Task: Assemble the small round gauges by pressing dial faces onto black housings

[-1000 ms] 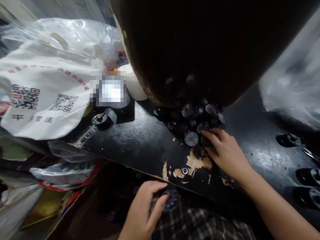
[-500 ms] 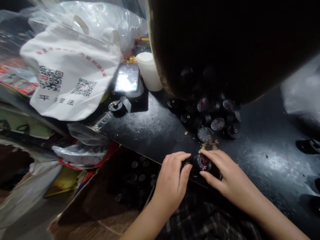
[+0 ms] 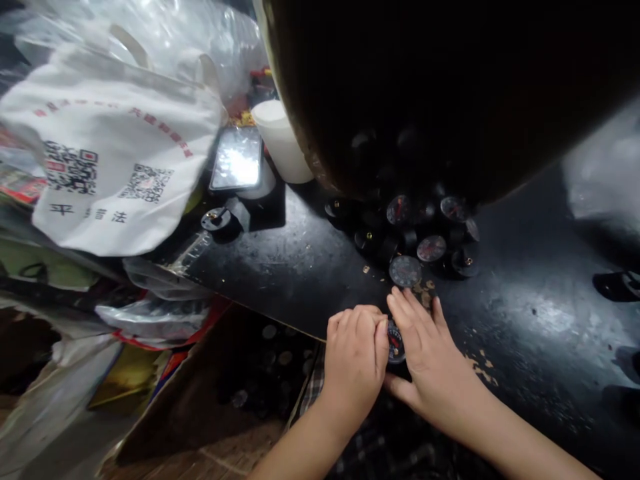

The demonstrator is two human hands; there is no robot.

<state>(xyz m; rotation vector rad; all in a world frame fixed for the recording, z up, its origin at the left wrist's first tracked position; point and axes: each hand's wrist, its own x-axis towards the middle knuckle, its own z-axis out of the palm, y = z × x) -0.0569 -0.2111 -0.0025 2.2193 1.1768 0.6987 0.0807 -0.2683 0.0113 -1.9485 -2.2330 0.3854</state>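
Note:
A round black dial gauge (image 3: pixel 395 344) with a red pointer shows between my two hands, close to the table's front edge. My right hand (image 3: pixel 425 360) is around its right side, long fingers stretched past the top and thumb below. Against the dial's left side, my left hand (image 3: pixel 356 347) has its fingers curled closed; what they pinch is hidden. Just beyond my right fingertips lies another gauge (image 3: pixel 405 271), face up. Behind it is a cluster of similar gauges, among them one face-up gauge (image 3: pixel 431 249) and one lying on its side (image 3: pixel 465 262).
A large dark shape (image 3: pixel 425 80) overhangs the black table (image 3: pixel 280 273). To the left are a white cup (image 3: pixel 284 143), a lit phone (image 3: pixel 237 159), a lone gauge part (image 3: pixel 216 219) and a white cloth bag (image 3: pixel 115 133). Below the edge, a cardboard box (image 3: pixel 200 427) holds several dark round parts.
My left fingers have curled closed and moved against the gauge. My right fingers have straightened and cover more of it. The view has shifted slightly, moving the bag and phone leftward.

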